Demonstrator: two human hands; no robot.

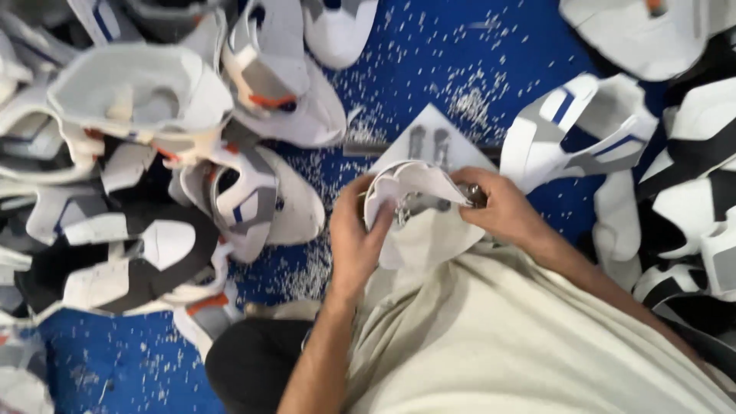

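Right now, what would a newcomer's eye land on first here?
Centre frame: the left hand and right hand together hold a white shoe upper, with a metal tool at it. Heaps of white, grey and orange shoe uppers crowd the left side, with more on the right. The blue surface between them is speckled with small white scraps.

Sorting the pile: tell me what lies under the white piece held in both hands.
Under the white piece, a flat white sheet lies on the blue surface, scattered with white scraps. Its lower part is covered.

Head camera looks down (close)
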